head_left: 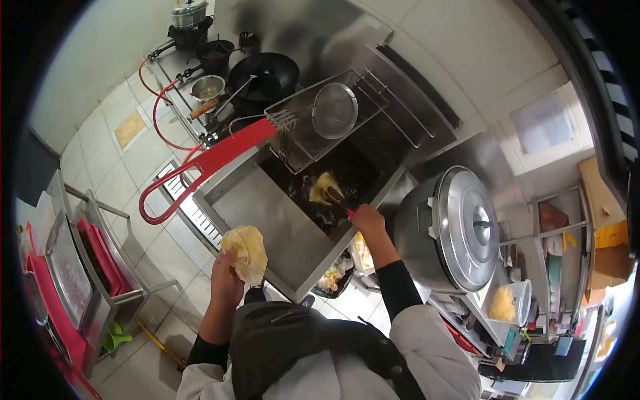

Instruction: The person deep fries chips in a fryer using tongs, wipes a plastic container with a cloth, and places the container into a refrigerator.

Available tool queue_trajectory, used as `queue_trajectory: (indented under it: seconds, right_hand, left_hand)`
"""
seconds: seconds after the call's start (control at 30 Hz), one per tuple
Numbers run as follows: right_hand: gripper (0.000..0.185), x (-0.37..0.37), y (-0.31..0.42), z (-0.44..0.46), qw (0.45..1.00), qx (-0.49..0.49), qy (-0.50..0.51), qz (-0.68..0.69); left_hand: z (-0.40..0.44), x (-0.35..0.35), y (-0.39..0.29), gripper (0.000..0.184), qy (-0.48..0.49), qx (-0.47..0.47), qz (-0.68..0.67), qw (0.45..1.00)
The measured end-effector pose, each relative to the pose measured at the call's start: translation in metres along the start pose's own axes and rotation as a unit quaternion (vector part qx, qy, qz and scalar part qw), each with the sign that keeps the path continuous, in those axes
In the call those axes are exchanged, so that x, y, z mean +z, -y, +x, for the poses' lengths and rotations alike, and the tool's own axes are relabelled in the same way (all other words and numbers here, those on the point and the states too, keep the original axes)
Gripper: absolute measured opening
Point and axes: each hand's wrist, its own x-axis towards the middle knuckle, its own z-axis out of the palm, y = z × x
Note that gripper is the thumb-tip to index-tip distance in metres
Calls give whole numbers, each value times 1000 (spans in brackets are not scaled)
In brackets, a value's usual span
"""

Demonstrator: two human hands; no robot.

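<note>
My left hand (228, 273) holds a pale yellow, flat, crumpled piece of food (245, 255) over the near left corner of the steel fryer (257, 207). My right hand (367, 220) is closed around the red handle of tongs (339, 200), whose dark tips reach into the fryer's dark oil (367, 167). At the tips a yellow piece of food (324, 187) lies in the oil, with bubbles around it. Above the oil rest a wire basket rack (293, 150) and a round mesh strainer (335, 111).
A red-handled tool (220, 162) juts over the fryer's left side. To the right stands a large lidded pot (427, 230). A black wok (265, 77) and burners are at the back left. Red trays (107, 260) sit on the left rack; a tub (510, 303) is at right.
</note>
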Motion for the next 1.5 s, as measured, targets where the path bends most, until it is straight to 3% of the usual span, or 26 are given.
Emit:
queue_trajectory:
  seconds: [0.2,0.3,0.47,0.6,0.67,0.8,0.87,0.97,1.03,1.17,1.23,1.3,1.37,1.47,1.5]
  right_hand:
    - [44,5,11,9,999,-2,-46,29]
    - [43,10,13,26,998,48,-20,37]
    - [45,3,7,14,997,16,-40,70]
    - [48,6,0,9,993,73,-44,83]
    - [42,3,-11,0,989,50,-70,121]
    - [37,-24,-34,-47,974,58,-93,197]
    - [37,-21,-51,-59,965,52,-128,225]
    - [40,-13,-75,-71,956,74,-144,244]
    - [42,-10,-87,-82,952,83,-155,249]
    - [43,-13,-97,-99,945,105,-160,264]
    - [42,-23,-93,-107,944,101,-159,272]
    - [41,-28,-88,-111,951,81,-145,261]
    - [38,-33,-83,-114,959,52,-142,242]
    - [30,-37,-70,-115,972,-1,-147,183]
    - [27,-39,-66,-114,978,-19,-146,151]
  left_hand:
    - [-4,0,-1,40,-13,13,5,1000]
    - [-4,2,-2,41,-14,12,7,1000]
    - [3,3,-3,41,0,12,9,1000]
    - [25,17,10,37,21,-37,61,997]
    - [47,28,33,36,42,-53,74,995]
    - [124,49,91,29,73,-22,260,963]
    - [160,70,117,29,14,68,476,877]
    - [192,94,134,33,58,136,620,771]
    - [196,100,150,42,142,141,700,685]
    - [155,85,198,65,210,258,830,447]
    - [133,60,213,78,369,206,750,509]
    - [80,72,190,67,450,90,682,570]
    - [41,102,139,58,526,-129,600,589]
    - [18,85,100,45,570,-133,550,595]
    - [11,78,86,43,540,-115,548,628]
